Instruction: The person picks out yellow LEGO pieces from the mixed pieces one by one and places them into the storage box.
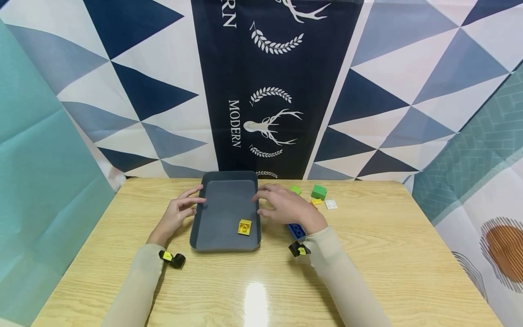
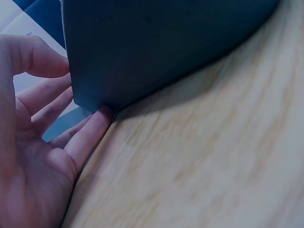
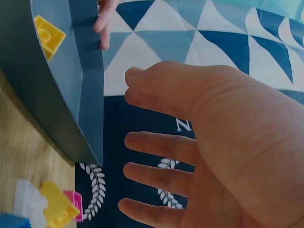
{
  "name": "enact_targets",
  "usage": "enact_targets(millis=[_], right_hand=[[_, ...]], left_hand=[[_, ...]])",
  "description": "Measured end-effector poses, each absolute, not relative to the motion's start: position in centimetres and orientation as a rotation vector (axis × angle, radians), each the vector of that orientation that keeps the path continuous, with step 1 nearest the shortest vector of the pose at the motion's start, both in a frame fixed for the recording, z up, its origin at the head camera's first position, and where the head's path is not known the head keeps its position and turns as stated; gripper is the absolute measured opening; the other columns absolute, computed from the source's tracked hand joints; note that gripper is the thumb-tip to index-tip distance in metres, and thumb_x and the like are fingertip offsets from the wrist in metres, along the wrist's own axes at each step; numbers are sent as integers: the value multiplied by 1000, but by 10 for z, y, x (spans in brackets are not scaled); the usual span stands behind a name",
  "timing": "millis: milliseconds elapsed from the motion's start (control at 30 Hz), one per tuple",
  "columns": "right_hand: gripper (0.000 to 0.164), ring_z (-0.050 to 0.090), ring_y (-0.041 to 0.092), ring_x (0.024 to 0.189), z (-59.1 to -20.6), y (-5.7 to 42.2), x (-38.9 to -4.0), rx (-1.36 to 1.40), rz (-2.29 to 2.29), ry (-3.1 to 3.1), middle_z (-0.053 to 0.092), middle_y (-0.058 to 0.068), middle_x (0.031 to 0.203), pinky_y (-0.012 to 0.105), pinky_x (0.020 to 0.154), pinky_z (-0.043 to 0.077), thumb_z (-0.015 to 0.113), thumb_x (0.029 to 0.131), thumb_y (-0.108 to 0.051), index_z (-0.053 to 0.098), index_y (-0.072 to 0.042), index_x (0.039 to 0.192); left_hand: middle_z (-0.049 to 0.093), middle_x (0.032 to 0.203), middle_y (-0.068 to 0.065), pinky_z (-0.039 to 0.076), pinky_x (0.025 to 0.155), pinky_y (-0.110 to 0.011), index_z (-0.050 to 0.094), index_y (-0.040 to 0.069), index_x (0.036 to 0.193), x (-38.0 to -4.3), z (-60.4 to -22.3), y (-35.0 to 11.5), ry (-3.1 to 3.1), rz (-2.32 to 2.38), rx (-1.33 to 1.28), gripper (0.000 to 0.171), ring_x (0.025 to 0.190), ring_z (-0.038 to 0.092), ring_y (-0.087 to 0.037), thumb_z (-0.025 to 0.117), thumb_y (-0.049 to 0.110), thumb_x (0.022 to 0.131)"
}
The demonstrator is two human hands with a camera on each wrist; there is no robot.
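Note:
A dark grey rectangular tray [image 1: 222, 211] lies on the wooden table. Inside it, toward the lower right corner, is a yellow toy brick [image 1: 244, 227] with a round ring showing on its upper face. My left hand [image 1: 178, 213] is at the tray's left wall, its loosely bent fingers reaching the rim; in the left wrist view its fingertips [image 2: 104, 113] meet the tray's edge. At the opposite wall is my right hand [image 1: 282, 204], its fingers extended and spread. In the right wrist view a gap shows between those fingers and the tray [image 3: 90, 95].
Right of the tray lie a blue brick [image 1: 297, 231], partly covered by my right wrist, a light green brick [image 1: 295, 189], a green brick [image 1: 319, 191], a small yellow brick [image 1: 316, 201] and a white brick [image 1: 331, 204]. A patterned cloth [image 1: 163, 91] hangs behind the table.

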State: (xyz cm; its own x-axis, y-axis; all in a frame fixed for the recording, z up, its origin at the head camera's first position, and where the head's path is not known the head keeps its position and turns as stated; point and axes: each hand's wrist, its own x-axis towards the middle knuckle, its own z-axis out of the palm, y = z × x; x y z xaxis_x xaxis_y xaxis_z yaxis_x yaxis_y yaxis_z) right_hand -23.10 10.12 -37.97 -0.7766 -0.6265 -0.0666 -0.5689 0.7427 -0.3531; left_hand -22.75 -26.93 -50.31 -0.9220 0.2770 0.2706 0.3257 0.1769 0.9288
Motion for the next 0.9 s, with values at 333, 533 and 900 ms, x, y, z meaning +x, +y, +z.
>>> enact_targets(millis=[333,533,900], right_hand=[[40,55,43,158,-380,127,-236,-886,-523,2784,58,17,168,64,128,49,73,108,-31,75,-14,145],[43,58,42,155,-379,142,-237,-835,-545,2792,58,15,168,64,127,50,74,108,-31,73,-15,148],[42,52,51,157,-381,162,-240,-803,-558,2813,56,24,169,72,127,46,72,108,-29,74,-12,146]], left_hand=[[37,180,-31,53,107,-10,70,-16,138,-228,-502,-269,-2404,-1888,-581,37,160,49,-43,58,-9,104],[37,180,-30,49,106,-7,71,-16,138,-231,-504,-269,-2397,-1902,-571,39,171,26,-52,57,-11,102],[38,180,-30,49,105,-8,71,-16,137,-231,-505,-270,-2401,-1880,-582,39,172,25,-52,56,-13,101]])
